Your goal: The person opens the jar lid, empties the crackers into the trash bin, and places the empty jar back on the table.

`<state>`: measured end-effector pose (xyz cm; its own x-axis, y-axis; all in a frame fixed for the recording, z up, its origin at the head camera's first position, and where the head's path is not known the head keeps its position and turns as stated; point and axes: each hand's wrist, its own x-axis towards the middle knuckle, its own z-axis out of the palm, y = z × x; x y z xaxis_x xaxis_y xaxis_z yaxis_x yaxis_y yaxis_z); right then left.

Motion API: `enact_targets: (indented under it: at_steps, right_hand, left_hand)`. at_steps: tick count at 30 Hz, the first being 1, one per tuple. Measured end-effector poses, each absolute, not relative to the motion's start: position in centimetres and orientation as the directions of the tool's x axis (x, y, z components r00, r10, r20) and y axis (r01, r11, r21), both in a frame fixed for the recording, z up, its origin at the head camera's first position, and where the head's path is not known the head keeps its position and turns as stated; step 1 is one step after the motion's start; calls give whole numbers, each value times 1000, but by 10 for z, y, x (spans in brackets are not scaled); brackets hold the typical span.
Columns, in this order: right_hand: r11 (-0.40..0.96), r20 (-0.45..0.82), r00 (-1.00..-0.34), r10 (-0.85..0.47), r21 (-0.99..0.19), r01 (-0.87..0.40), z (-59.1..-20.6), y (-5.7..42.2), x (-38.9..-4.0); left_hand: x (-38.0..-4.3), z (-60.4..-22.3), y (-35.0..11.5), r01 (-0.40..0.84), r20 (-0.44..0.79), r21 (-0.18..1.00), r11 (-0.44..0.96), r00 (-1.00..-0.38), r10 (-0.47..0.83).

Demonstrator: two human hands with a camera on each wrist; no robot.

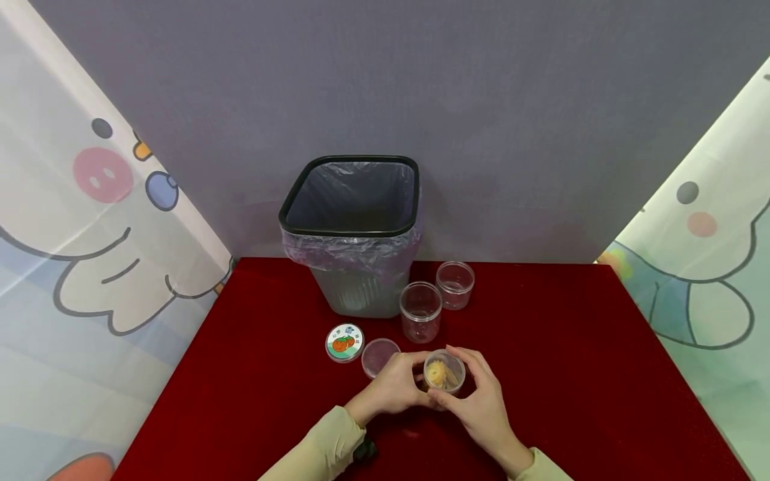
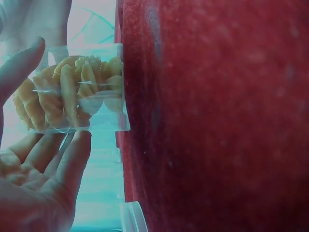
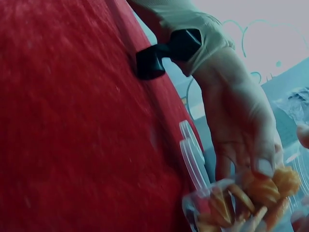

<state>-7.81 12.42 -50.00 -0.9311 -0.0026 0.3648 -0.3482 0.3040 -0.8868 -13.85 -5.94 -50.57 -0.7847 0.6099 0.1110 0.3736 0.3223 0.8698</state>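
Note:
A clear plastic jar [image 1: 452, 386] of yellow piped cookies [image 2: 72, 92] stands upright low over the red cloth, between both hands. My left hand [image 1: 396, 383] holds it from the left, its thumb on the near side and its fingers on the far side. From the right, my right hand [image 1: 480, 394] grips the same jar, thumb in front and fingers behind. Whether the jar touches the cloth cannot be told. Just left of it lie a clear round lid [image 1: 380, 357] and a lid printed with oranges [image 1: 345, 343].
Two clear jars [image 1: 420, 312] stand beyond the hands. A bin [image 1: 361, 287] with a black rim and a plastic liner stands at the back, against a grey backdrop [image 1: 511, 133]. Red cloth [image 1: 577, 347] covers the table. Printed curtains [image 1: 90, 254] hang on both sides.

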Motion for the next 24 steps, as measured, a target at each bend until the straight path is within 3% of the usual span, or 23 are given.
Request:
enact_targets:
  at_steps: [9, 19, 24]
  right_hand:
    - [249, 348, -906, -241, -880, -405, -498, 147, -95]
    - [219, 269, -813, -517, -876, -429, -486, 169, -120]
    - [179, 203, -765, -611, -906, -383, -483, 176, -131]
  left_hand:
    - [-140, -504, -59, 333, 80, 896, 294, -772, 630]
    - [-142, -504, -60, 347, 71, 880, 324, -771, 633]
    - [-141, -503, -60, 367, 82, 868, 334, -770, 633]
